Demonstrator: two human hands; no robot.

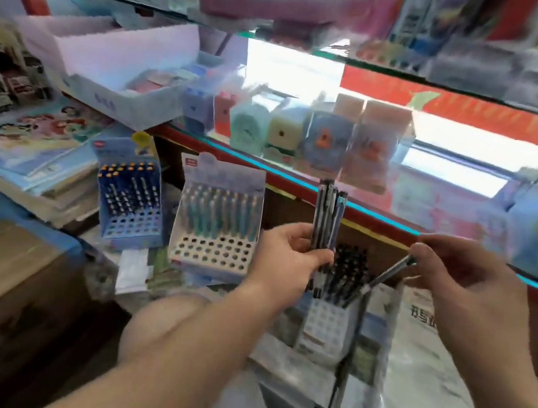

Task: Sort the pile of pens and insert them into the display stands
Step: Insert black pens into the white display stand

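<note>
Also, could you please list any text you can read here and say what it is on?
Nothing can be quoted with confidence.
Newspaper: large dark Chinese characters, blurred, partly behind the right hand.
White display stand: red logo, unreadable.
Blue display stand: red logo, unreadable.
Pale box: blue print, unreadable.

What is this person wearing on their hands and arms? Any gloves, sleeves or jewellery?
Nothing visible. The left hand and right hand are bare, with no gloves, rings or watch in view. The left forearm and right forearm show no sleeves.
</note>
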